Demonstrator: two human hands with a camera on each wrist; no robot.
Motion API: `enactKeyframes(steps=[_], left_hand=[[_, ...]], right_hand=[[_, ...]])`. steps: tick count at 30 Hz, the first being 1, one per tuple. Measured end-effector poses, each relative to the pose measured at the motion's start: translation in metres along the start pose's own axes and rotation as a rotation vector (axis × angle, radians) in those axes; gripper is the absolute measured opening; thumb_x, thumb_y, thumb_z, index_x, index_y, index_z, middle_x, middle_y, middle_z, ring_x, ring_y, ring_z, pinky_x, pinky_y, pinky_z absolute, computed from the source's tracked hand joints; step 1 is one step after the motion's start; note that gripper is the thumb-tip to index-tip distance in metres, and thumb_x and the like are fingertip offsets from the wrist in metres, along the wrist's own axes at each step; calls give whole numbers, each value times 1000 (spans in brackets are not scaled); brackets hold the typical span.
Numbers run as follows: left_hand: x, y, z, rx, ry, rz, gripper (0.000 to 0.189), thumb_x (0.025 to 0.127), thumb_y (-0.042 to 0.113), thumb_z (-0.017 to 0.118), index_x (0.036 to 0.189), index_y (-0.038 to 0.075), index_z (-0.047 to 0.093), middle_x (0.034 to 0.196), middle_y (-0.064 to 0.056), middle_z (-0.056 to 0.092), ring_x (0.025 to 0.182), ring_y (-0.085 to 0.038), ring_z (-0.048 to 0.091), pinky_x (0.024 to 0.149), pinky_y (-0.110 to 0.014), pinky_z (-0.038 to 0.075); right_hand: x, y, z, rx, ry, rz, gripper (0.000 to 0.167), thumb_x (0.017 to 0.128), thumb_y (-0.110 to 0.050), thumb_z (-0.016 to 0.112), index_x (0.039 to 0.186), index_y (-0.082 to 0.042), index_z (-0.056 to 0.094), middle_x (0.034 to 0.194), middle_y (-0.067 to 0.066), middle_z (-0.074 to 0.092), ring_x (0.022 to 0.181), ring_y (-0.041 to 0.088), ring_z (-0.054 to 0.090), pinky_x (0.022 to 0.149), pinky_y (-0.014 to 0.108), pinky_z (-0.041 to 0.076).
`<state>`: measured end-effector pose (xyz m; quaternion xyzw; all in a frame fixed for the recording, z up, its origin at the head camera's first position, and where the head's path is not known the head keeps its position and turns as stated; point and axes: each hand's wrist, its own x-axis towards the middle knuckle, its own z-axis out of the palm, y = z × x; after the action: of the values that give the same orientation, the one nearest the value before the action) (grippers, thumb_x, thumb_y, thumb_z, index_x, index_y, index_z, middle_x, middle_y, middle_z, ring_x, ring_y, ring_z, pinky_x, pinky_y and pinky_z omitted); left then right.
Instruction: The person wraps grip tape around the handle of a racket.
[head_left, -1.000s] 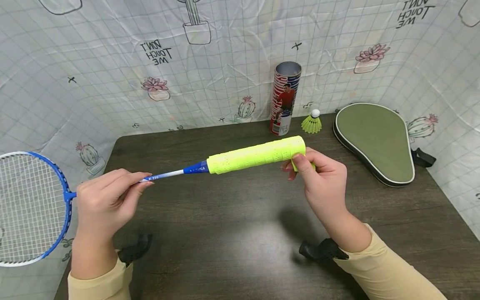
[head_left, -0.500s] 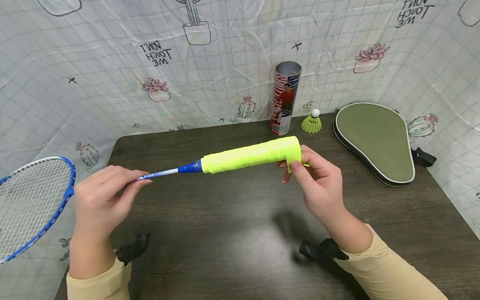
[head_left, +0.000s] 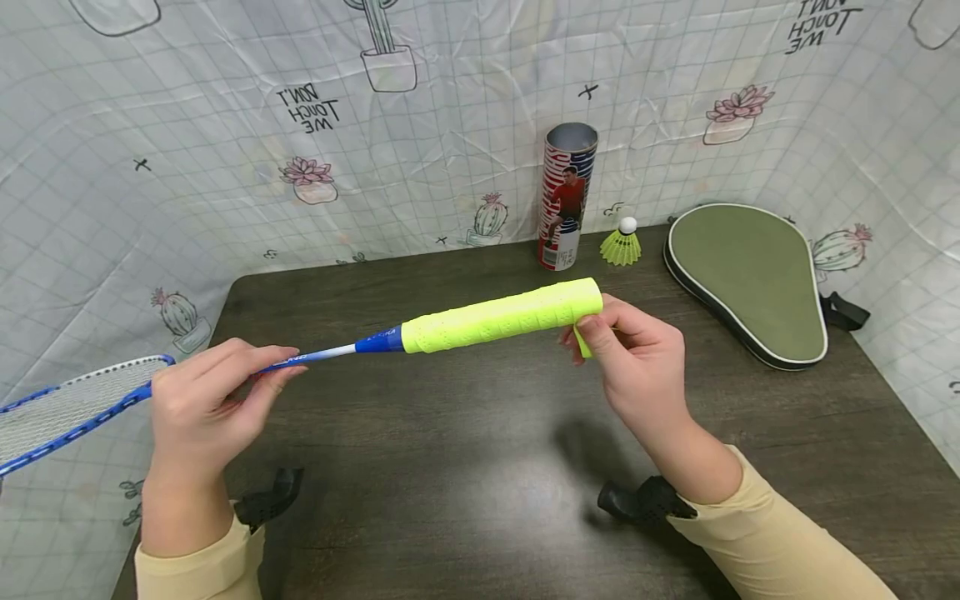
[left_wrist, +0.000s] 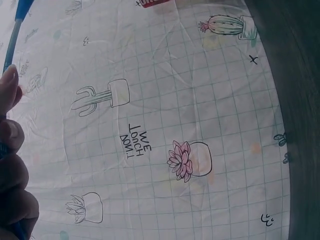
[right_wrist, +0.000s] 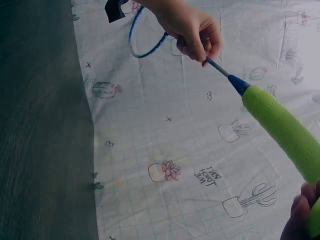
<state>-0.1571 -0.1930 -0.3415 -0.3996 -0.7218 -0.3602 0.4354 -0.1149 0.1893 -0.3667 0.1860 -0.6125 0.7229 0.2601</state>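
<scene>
A blue and white badminton racket [head_left: 330, 354] is held above the table, its strung head [head_left: 82, 408] at the left, seen nearly edge-on and partly cut off by the frame. My left hand [head_left: 213, 408] pinches the thin shaft between thumb and fingers. Neon yellow perforated grip tape [head_left: 495, 321] covers the handle. At the butt end, my right hand [head_left: 645, 358] pinches a short loose tail of this tape between thumb and fingers. The right wrist view shows the wrapped handle [right_wrist: 285, 130] running from the blue cone down to my right fingers [right_wrist: 300, 212].
On the dark wooden table [head_left: 420, 483], a tall shuttlecock tube [head_left: 566, 200] stands at the back. Beside it a yellow shuttlecock [head_left: 621, 246] sits cork up. An olive green paddle case [head_left: 746, 279] lies at the right. A printed cloth [head_left: 420, 167] hangs behind and at the sides.
The racket has rolled about its long axis, its head going from broad face to almost edge-on. The handle and right hand have shifted slightly left, while the right hand keeps hold of the tape tail.
</scene>
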Motion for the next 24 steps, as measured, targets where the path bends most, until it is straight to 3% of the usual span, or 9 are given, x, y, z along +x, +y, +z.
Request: enactKeyframes(steps=[4,8,13,19,24], left_hand=[[-2,-2,-2,11,-4,-8,34,94,28,79,75,0,78,57,0,59,49,-2,34,51,-11,22],[-2,-2,-4,73,2,-16,37,95,32,78,76,1,79,56,1,59,49,-3,34,51,-13,22],[0,2,-6,107,5,-20,46,97,37,73,70,0,74,54,-1,56,48,-4,33,48,-17,23],[0,0,-9,54,-35,-21,42,96,34,75,69,2,72,54,7,47,48,-1,32,48,-14,21],[0,2,-9,-2,-29,-38,40,96,32,76,71,1,76,54,4,53,48,1,30,50,-10,20]], right_hand=[[-1,-1,0,-27,-54,-17,18,98,4,66,83,14,61,82,5,70,71,17,66,57,24,53],[-2,-2,1,-3,-103,-35,10,98,9,62,93,18,60,88,5,71,75,16,68,58,24,53],[-3,-3,2,-17,-101,-28,7,97,14,57,92,17,60,86,5,69,73,15,65,57,25,52],[-2,1,4,-12,-105,-42,12,96,18,55,87,14,62,82,7,67,72,18,63,58,25,51],[-1,3,4,-37,-108,-64,17,95,18,55,83,10,63,78,8,64,70,17,60,58,25,50]])
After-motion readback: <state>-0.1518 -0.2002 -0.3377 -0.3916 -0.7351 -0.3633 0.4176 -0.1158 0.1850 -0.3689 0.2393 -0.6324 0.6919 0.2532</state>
